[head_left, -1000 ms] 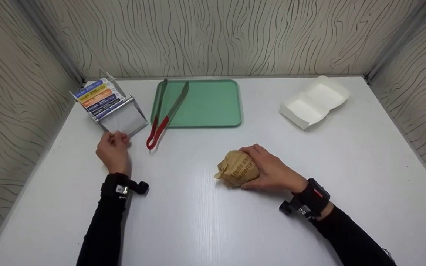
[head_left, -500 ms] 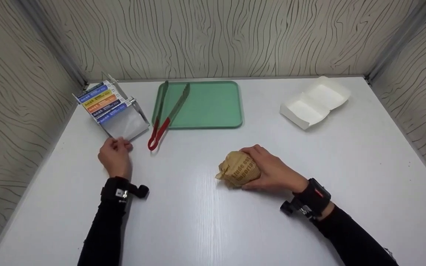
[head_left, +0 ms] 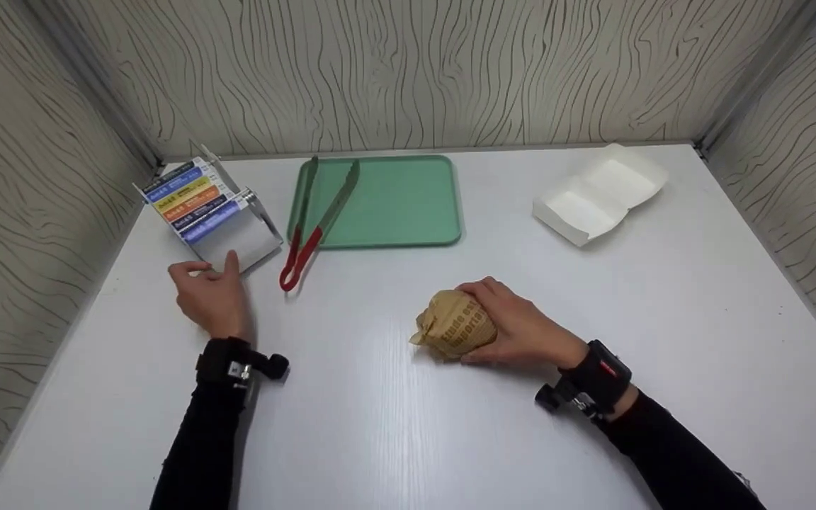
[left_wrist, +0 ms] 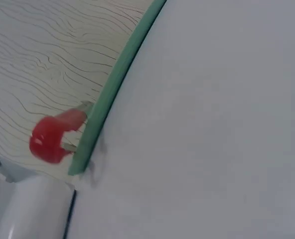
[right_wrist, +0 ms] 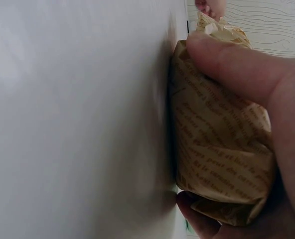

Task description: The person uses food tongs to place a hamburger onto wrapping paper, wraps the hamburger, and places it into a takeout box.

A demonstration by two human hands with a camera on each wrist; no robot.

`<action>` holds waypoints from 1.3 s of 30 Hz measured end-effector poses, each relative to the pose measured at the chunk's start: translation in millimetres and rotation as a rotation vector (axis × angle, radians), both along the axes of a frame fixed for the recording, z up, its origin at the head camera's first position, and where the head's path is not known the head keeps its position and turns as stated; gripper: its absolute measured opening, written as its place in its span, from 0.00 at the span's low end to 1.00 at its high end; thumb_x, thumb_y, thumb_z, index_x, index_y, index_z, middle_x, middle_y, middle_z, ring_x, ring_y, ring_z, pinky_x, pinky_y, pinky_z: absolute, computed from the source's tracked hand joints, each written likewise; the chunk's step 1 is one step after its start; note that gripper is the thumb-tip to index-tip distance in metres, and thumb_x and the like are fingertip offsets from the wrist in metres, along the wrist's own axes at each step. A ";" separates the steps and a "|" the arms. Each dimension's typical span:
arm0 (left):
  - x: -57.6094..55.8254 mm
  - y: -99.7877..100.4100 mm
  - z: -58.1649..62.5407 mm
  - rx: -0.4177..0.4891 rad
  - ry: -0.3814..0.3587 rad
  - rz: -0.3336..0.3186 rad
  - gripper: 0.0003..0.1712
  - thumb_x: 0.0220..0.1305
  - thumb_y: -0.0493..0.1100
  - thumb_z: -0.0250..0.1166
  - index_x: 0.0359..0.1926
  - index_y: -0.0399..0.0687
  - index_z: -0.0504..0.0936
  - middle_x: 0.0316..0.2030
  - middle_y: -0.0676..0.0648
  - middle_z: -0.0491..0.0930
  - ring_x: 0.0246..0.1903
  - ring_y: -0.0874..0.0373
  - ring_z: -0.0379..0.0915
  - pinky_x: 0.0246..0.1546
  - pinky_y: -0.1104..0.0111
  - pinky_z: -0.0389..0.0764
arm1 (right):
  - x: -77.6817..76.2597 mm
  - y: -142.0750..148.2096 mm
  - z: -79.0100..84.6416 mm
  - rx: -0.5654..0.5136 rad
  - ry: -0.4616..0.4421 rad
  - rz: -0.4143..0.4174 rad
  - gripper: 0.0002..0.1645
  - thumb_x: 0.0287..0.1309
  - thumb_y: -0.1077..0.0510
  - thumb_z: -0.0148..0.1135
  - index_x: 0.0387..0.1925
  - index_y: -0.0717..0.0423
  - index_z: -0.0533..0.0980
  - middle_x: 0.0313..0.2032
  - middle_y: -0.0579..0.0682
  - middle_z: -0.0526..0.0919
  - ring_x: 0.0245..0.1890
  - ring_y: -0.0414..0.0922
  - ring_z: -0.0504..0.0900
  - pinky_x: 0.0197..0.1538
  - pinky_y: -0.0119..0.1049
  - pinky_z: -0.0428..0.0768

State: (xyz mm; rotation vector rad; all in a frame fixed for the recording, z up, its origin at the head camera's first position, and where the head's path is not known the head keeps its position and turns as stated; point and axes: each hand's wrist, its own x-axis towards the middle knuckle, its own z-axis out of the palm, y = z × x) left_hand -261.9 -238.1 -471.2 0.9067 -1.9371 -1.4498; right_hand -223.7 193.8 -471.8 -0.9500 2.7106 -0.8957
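My right hand grips a wrapped burger, a round bundle in brown printed paper with its contents hidden. In the right wrist view, the thumb lies across the wrapper and a fingertip shows at its lower end. My left hand is at the front edge of a metal-sided label dispenser, thumb and forefinger apart and nothing between them. Several coloured labels, in blue, yellow, orange and dark bands, run down its slope. Only the dispenser's corner shows in the left wrist view, without the hand.
Red-handled tongs lie with their metal arms over the green tray at the back. An opened white paper box stands at the back right. Patterned walls border the white table.
The labels have slid down toward the front of the dispenser, and a blue one now covers the ridged roller. My left fingers have parted. The right hand stays on the wrapped burger.
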 end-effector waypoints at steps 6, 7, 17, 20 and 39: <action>-7.0 -2.3 14.2 -0.078 0.030 0.114 0.25 0.74 0.57 0.61 0.65 0.57 0.67 0.25 0.60 0.71 0.29 0.65 0.68 0.38 0.70 0.62 | 0.5 -0.8 -0.7 0.001 -0.003 0.010 0.59 0.42 0.39 0.85 0.71 0.51 0.65 0.55 0.50 0.74 0.53 0.46 0.76 0.57 0.50 0.80; -7.4 -2.8 14.2 -0.087 0.024 0.133 0.26 0.75 0.57 0.60 0.67 0.57 0.67 0.27 0.61 0.71 0.29 0.66 0.68 0.38 0.70 0.62 | 0.7 -0.2 -0.5 0.001 -0.005 0.010 0.59 0.42 0.39 0.85 0.71 0.51 0.65 0.55 0.50 0.74 0.53 0.46 0.76 0.57 0.50 0.80; -1.7 -16.3 15.5 0.058 0.068 0.151 0.22 0.72 0.62 0.63 0.50 0.51 0.89 0.18 0.62 0.80 0.14 0.69 0.76 0.33 0.71 0.70 | 2.1 2.4 0.6 0.007 -0.016 0.000 0.58 0.43 0.38 0.84 0.72 0.50 0.65 0.55 0.49 0.73 0.52 0.45 0.76 0.55 0.50 0.80; -0.3 -21.9 17.2 0.058 0.051 0.176 0.24 0.70 0.64 0.65 0.43 0.48 0.91 0.13 0.62 0.77 0.13 0.69 0.74 0.33 0.70 0.66 | 2.0 1.1 1.7 0.005 -0.020 0.003 0.58 0.43 0.39 0.84 0.72 0.50 0.65 0.56 0.49 0.74 0.53 0.45 0.76 0.56 0.50 0.80; -6.7 -7.5 31.5 0.508 0.196 0.049 0.22 0.71 0.56 0.67 0.54 0.47 0.88 0.19 0.49 0.83 0.12 0.58 0.75 0.16 0.68 0.75 | -0.1 -0.1 0.7 0.002 -0.008 0.004 0.58 0.42 0.39 0.85 0.71 0.51 0.65 0.56 0.50 0.74 0.54 0.46 0.75 0.55 0.50 0.79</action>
